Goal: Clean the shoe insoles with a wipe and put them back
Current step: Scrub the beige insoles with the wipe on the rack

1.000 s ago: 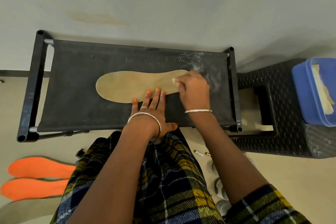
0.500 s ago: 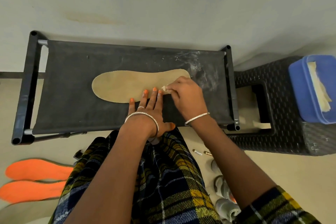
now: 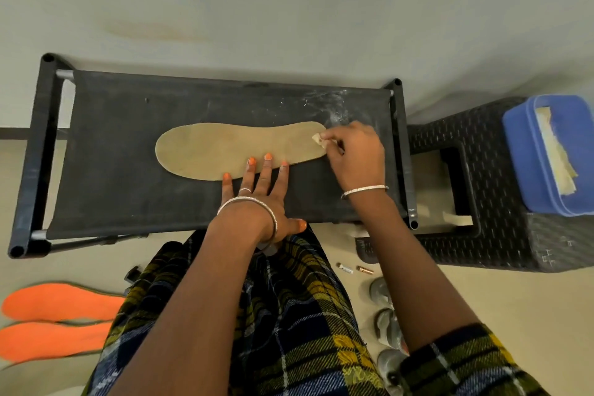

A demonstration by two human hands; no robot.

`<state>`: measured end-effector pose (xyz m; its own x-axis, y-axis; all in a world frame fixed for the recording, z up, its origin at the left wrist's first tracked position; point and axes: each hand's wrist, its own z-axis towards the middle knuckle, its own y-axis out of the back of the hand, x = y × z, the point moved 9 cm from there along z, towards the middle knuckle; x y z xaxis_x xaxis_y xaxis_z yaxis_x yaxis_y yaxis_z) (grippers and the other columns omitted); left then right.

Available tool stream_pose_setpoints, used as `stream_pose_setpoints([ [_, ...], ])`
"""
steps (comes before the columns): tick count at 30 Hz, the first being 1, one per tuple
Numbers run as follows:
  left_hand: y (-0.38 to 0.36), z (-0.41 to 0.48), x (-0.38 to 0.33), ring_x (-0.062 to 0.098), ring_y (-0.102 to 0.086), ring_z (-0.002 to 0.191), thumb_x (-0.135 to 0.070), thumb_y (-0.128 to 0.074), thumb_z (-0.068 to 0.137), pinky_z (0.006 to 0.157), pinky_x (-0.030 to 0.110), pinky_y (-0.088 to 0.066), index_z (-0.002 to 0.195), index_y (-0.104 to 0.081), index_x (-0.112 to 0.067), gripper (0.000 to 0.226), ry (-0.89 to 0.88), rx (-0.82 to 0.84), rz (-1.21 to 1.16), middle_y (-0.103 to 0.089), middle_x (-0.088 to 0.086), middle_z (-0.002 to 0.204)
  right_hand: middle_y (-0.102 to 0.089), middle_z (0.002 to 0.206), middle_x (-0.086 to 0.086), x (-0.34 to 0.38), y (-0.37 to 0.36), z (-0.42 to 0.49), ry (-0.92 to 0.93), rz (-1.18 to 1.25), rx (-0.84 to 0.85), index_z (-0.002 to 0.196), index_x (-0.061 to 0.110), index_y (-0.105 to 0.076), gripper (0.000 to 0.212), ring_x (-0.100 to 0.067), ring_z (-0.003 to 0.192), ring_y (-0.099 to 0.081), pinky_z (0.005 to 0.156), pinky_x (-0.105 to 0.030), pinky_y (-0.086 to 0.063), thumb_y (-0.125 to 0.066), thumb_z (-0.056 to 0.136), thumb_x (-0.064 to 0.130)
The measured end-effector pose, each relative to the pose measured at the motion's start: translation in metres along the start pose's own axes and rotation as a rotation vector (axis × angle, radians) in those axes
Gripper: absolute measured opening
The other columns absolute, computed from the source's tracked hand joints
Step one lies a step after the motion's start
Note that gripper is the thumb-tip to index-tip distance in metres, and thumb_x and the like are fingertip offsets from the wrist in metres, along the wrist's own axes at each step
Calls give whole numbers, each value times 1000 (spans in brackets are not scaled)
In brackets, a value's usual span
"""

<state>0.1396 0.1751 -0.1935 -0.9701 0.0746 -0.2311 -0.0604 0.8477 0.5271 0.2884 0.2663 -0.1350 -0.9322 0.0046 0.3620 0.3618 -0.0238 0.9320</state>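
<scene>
wiping looks midway: the flat tan insole [image 3: 238, 151] lies on the black fabric-topped stand [image 3: 128, 170]. the left hand [image 3: 257, 196] presses its near edge with straight fingers, and the right hand [image 3: 356, 157] pinches a small pale wipe [image 3: 318, 139] at its 3 o'clock end. two orange foam insoles [image 3: 61, 302] wait at 8 o'clock, and refitting remains.

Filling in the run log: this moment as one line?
step: wipe tan insole | left hand: fingertips press insole on black stand | right hand: pinches wipe at insole end | orange insoles: on floor
</scene>
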Motion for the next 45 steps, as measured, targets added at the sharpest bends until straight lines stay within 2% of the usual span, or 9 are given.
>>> stream_pose_setpoints([
  [2, 0, 1, 0, 26, 36, 143, -70, -43, 91, 117, 61, 12, 148, 32, -30, 103, 6, -1, 5, 44, 0, 153, -65, 91, -5, 4, -6, -4, -36, 41, -4, 95, 21, -76, 17, -24, 83, -61, 73, -36, -51, -67, 86, 11],
  [6, -1, 1, 0, 26, 35, 143, -71, -43, 90, 117, 61, 11, 149, 32, -31, 103, 10, 5, 4, 43, 0, 153, -65, 92, -4, 41, -27, -29, 167, 9, 154, 99, 23, -75, 16, -25, 87, -59, 73, -38, -51, -64, 88, 18],
  [12, 0, 1, -1, 26, 36, 143, -71, -43, 90, 117, 61, 13, 148, 33, -31, 103, 20, 8, 6, 44, -1, 152, -65, 88, -7, -5, 3, -11, -56, -51, -90, 97, 22, -75, 13, -27, 83, -57, 70, -42, -51, -68, 87, 18],
  [18, 0, 1, -2, 26, 36, 143, -72, -42, 90, 117, 61, 12, 148, 32, -31, 103, 23, 9, 7, 43, 0, 153, -66, 87, -3, 30, -17, -28, 216, -104, 62, 98, 27, -75, 14, -28, 85, -56, 70, -39, -45, -66, 88, 23],
  [23, 0, 1, -2, 26, 36, 143, -72, -42, 90, 117, 61, 12, 148, 33, -31, 103, 19, 7, 5, 44, -1, 153, -65, 85, -9, -7, 2, -6, -31, -85, -142, 96, 18, -75, 13, -31, 82, -56, 66, -36, -45, -65, 88, 17],
  [29, 2, 0, -4, 26, 36, 143, -72, -42, 90, 116, 61, 13, 149, 32, -30, 103, 19, 11, -1, 44, 0, 153, -65, 80, -8, 39, -22, -21, 290, -16, 15, 90, 14, -77, 11, -31, 78, -57, 65, -34, -49, -71, 82, 10],
  [34, 1, 0, -4, 27, 37, 142, -71, -42, 90, 116, 61, 13, 148, 33, -30, 103, 22, 9, 0, 44, 0, 152, -67, 80, -10, 9, -9, 9, 70, -26, -134, 85, 12, -78, 12, -32, 76, -58, 61, -36, -53, -72, 80, 4],
  [39, 2, 0, -3, 26, 36, 143, -71, -42, 90, 117, 61, 12, 149, 31, -31, 102, 10, 9, -9, 43, -1, 153, -65, 82, -8, 55, -37, -12, 383, -17, 87, 89, 12, -77, 16, -31, 79, -62, 64, -34, -53, -73, 76, 3],
  [45, 2, 1, -1, 24, 36, 143, -69, -44, 91, 117, 60, 12, 149, 31, -32, 101, -2, 1, -18, 44, -2, 153, -65, 79, -12, 27, -15, 19, 136, -1, -80, 82, 9, -78, 14, -31, 71, -63, 62, -31, -50, -71, 73, 0],
])
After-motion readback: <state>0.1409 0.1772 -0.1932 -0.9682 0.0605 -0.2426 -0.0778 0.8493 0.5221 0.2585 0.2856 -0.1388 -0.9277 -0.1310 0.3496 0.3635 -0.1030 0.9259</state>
